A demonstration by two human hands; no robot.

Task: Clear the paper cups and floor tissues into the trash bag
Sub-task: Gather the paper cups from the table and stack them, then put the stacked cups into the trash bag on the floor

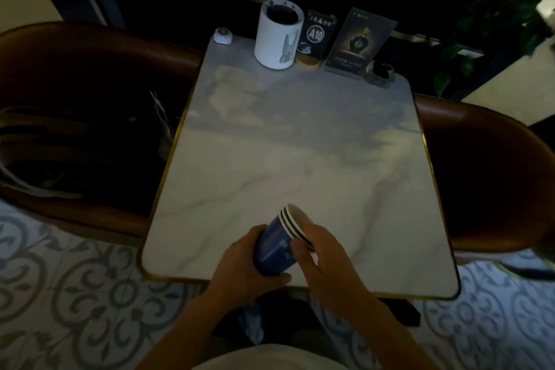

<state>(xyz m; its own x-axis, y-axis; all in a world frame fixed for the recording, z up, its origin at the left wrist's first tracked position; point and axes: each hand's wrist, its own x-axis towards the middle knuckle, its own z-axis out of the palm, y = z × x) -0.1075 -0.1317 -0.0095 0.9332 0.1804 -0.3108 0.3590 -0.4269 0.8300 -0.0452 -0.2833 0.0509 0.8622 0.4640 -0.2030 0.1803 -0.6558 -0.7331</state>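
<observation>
- Paper cups, blue outside and white inside, sit nested in one stack that we hold tilted above the near edge of the table, the open mouths pointing away from us and up to the right; at least three rims show.
- Our left hand wraps around the base end of the stack, thumb under it.
- Our right hand grips the rim end, fingers curled over the lips of the cups.
- At the far edge we see a white cylindrical holder with a rabbit drawn on it; something dark fills its top, though we cannot tell what.
- Beside it stand a small dark sign reading A10 and a taller dark card in a clear stand, with a small glass dish to the right holding something dark.
- A small white round button lies at the far left corner.
- We work over a pale marble table with a gold rim, in dim light.
- Brown curved chairs flank it, patterned floor tiles lie below, and leafy plants hang at the upper right.
</observation>
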